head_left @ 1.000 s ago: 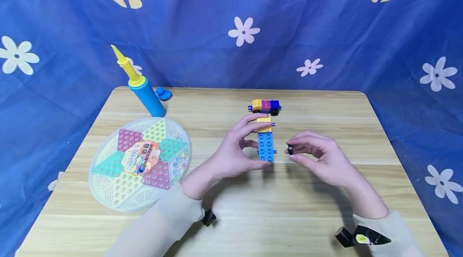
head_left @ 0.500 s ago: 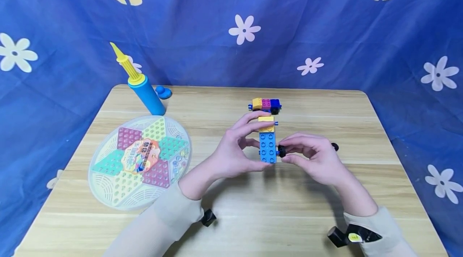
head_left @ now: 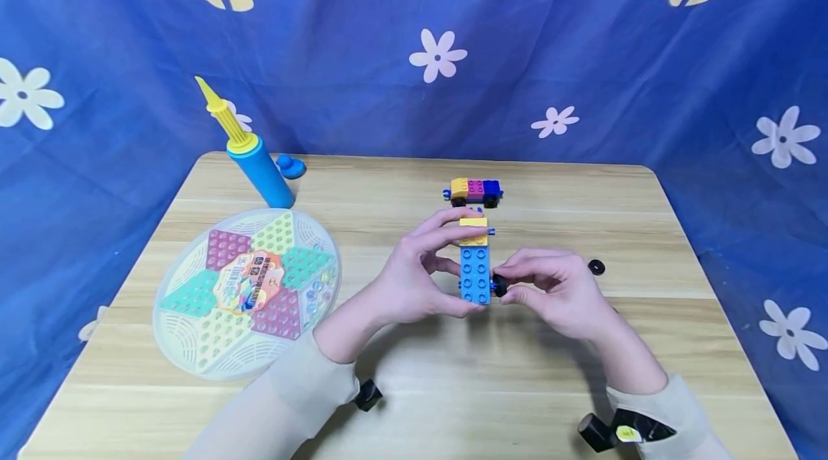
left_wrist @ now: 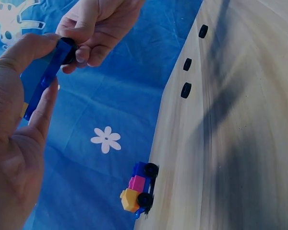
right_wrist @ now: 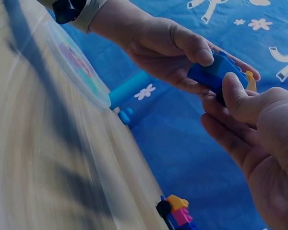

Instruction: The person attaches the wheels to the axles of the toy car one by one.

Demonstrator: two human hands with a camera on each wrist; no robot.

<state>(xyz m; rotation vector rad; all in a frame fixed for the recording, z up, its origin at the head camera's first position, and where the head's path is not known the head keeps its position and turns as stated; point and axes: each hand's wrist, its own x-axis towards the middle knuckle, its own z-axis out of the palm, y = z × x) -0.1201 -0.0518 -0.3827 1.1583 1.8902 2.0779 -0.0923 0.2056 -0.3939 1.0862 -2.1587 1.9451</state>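
Note:
My left hand [head_left: 417, 277] holds a toy car of building blocks [head_left: 475, 269] above the table, thumb at its near end and fingers at its far end. It has a light blue studded block, a yellow block and dark blue axle stubs. Between thumb and fingers, my right hand [head_left: 559, 291] pinches a black wheel [head_left: 499, 285] against the stub on the car's right side. In the right wrist view, the right thumb hides most of that wheel. Whether it sits fully on the stub, I cannot tell. A smaller block car [head_left: 475, 190] with yellow, pink and dark blue blocks stands behind on its wheels.
Loose black wheels [left_wrist: 186, 90] lie on the wooden table [head_left: 414, 402]. A round game board [head_left: 177, 341] with coloured star points lies at the left. Behind it stands a blue pump [head_left: 261, 172] with a yellow nozzle, beside a small blue piece [head_left: 290, 167].
My right hand has moved left, bringing the wheel from apart to the car's near right stub. The left hand keeps its hold; the car has shifted slightly toward me.

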